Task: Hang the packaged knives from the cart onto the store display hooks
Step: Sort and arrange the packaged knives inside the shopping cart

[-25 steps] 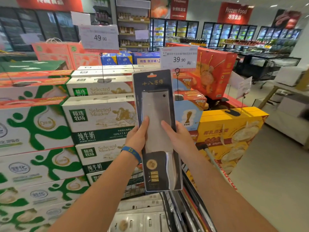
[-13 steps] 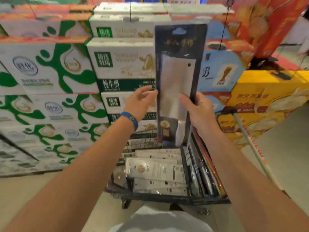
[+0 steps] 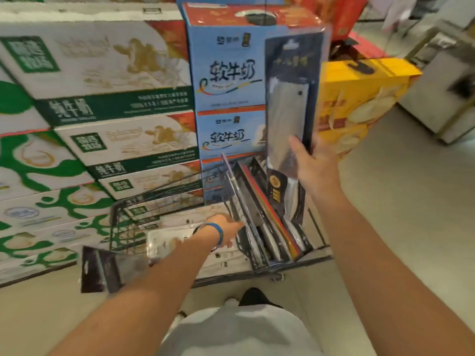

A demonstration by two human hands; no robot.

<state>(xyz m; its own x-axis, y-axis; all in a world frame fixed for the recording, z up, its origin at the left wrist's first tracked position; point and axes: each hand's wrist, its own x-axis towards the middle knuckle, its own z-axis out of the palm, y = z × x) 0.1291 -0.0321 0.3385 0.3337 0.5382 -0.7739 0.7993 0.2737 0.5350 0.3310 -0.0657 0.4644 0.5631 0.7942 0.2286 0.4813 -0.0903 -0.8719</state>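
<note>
My right hand grips a packaged cleaver in a dark blister card and holds it upright above the cart's right side. A black wire cart below holds several more packaged knives: some stand on edge at the right, others lie flat at the left. My left hand, with a blue wristband, reaches down into the cart at the upright packs; its fingers are hidden behind them. One dark package sticks out at the cart's near left corner. No display hooks are in view.
Stacked green-and-white milk cartons fill the left. Blue cartons stand behind the cart, and yellow boxes at the right. Pale floor opens to the right. My white clothing and a dark shoe show below.
My left hand let go of the cleaver pack and dropped into the cart. My right hand alone now holds the pack, shifted right. The view tilted downward.
</note>
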